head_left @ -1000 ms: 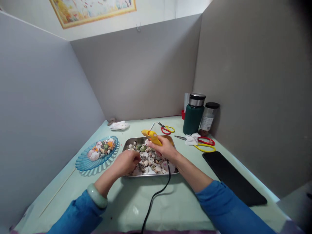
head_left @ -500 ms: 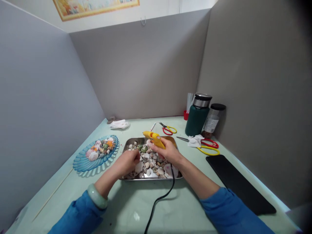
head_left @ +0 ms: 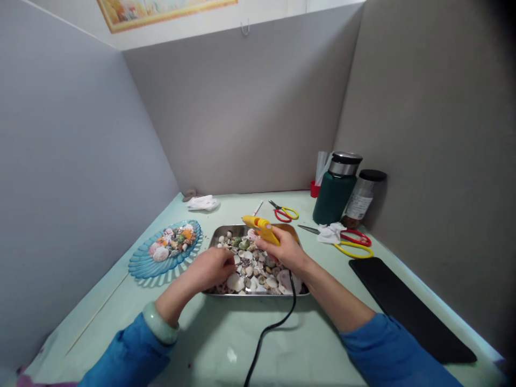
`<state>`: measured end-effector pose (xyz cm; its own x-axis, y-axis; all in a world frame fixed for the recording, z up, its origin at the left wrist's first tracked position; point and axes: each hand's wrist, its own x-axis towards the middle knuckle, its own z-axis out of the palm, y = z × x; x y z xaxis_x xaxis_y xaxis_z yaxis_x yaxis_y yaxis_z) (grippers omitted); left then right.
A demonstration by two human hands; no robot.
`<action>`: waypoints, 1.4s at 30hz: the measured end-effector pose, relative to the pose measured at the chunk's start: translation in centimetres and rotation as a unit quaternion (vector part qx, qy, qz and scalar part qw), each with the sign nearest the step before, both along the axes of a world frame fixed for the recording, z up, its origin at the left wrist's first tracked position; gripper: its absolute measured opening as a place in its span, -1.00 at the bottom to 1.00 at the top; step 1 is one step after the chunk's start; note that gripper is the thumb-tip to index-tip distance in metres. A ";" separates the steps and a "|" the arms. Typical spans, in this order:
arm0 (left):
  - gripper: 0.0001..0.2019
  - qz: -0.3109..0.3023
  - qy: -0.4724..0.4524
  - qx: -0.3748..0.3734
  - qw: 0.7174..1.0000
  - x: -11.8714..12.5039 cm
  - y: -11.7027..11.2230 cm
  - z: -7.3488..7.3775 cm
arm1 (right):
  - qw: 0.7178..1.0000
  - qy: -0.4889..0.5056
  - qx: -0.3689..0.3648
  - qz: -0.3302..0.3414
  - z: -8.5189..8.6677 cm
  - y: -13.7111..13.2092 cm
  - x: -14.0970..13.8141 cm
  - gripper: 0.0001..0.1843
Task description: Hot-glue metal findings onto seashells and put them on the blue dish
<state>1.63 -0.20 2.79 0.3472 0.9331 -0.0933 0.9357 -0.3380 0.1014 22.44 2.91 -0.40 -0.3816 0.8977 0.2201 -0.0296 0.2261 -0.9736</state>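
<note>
My right hand (head_left: 287,248) is wrapped round the handle of a yellow glue gun (head_left: 264,229), its nozzle pointing left above a metal tray (head_left: 258,294). A black cord (head_left: 271,326) runs from the hand down to the near edge of the table. Many seashells (head_left: 250,270) fill the tray. Over its left side, my left hand (head_left: 213,267) is closed, fingertips down among the shells; whatever it pinches, if anything, is hidden. To the left stands a blue scalloped glass plate (head_left: 141,263) carrying a cluster of shells and orange pieces (head_left: 173,242).
Scissors (head_left: 284,212) and a marker (head_left: 258,207) lie behind the tray. At right are larger scissors (head_left: 355,243) with white tissue (head_left: 331,233), a green bottle (head_left: 336,191), a jar (head_left: 360,199) and a black mat (head_left: 407,306). A thin stick (head_left: 97,314) lies left. Grey panels (head_left: 242,118) enclose the table.
The whole scene has shifted slightly right as the camera turned. My left hand still works at the tray's left side, its fingers slightly moved; my right hand keeps hold of the glue gun.
</note>
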 end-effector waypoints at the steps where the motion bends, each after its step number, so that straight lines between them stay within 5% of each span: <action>1: -0.83 0.000 0.001 0.001 1.000 0.0 0.1 0.1 | 1.000 0.000 -0.002 0.000 0.0 0.0 0.0 -0.62; 15: -0.80 0.038 0.009 0.051 0.998 0.7 1.6 -2.7 | 1.000 -0.003 -0.020 -0.004 0.0 0.0 -0.1 -0.67; 42: -0.85 -0.010 -0.115 0.009 0.993 0.4 3.0 -2.3 | 0.999 -0.005 -0.035 -0.024 0.1 0.0 -0.1 -0.72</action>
